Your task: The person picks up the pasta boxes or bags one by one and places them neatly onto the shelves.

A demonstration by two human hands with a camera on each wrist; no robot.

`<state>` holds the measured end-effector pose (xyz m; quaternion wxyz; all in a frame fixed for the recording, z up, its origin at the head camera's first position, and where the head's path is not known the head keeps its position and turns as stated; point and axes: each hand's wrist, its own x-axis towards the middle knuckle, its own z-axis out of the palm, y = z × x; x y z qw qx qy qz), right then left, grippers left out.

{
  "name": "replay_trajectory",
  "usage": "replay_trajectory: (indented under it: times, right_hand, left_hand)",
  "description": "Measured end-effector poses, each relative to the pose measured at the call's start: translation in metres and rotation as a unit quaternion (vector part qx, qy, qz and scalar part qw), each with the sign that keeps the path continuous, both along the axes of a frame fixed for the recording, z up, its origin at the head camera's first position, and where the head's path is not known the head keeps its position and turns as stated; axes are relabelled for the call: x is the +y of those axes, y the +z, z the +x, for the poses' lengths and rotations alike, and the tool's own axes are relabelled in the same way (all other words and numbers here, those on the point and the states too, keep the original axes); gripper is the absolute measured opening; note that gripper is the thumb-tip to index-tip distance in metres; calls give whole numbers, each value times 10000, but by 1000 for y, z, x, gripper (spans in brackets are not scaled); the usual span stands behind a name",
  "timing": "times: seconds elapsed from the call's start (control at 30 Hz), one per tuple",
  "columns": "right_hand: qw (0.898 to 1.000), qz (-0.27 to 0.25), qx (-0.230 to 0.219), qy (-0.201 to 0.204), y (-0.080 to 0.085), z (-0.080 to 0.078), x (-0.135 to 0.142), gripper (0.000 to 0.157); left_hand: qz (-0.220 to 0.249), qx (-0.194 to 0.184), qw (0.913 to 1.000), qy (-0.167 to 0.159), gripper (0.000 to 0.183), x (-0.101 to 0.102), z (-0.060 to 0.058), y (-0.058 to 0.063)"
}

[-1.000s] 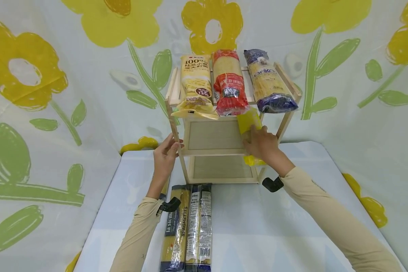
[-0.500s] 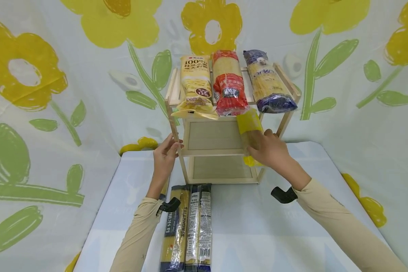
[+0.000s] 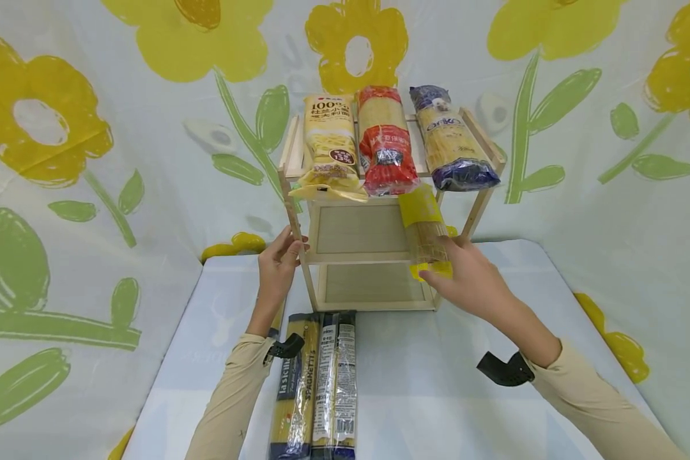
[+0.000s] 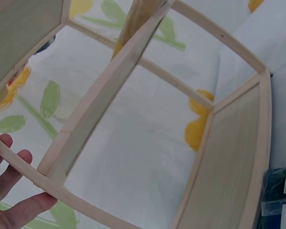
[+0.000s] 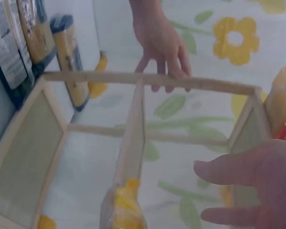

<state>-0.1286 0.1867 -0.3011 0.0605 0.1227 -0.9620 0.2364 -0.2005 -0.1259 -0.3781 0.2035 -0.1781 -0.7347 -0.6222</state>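
A three-tier wooden rack (image 3: 368, 257) stands on the table. My left hand (image 3: 276, 265) holds its left front post, thumb and fingers on either side of the wood in the left wrist view. On the middle shelf, at the right, lies a clear and yellow pack of long pasta (image 3: 422, 236), its near end past the shelf's front edge. Beside that end is my right hand (image 3: 477, 278), thumb and fingers spread. In the right wrist view those fingers (image 5: 229, 170) are extended, holding nothing, apart from the pack's yellow end (image 5: 126, 210).
On the top shelf lie a cream pasta pack (image 3: 330, 137), a red one (image 3: 388, 144) and a blue one (image 3: 454, 137). Two spaghetti packs (image 3: 296, 390) lie on the table before the rack's left side. Another pack (image 3: 278, 319) is mostly hidden behind my left wrist.
My right hand has come off the yellow pasta pack and drawn back toward the lower right, its fingers spreading. The pack stays on the middle shelf. My left hand keeps its place on the post.
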Motion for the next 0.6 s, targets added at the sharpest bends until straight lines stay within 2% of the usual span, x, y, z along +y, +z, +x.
replay_trajectory:
  times: [0.13, 0.33, 0.6]
  right_hand:
    - [9996, -255, 94, 34, -6, 14, -5, 53]
    - [9990, -370, 251, 48, -19, 32, -19, 53]
    - [9991, -384, 149, 96, -44, 48, -44, 57]
  left_hand:
    - [-10, 36, 10000, 5, 45, 0, 0, 0]
    - [-40, 228, 9997, -7, 44, -1, 0, 0]
    - [10, 263, 9997, 3, 43, 0, -1, 0]
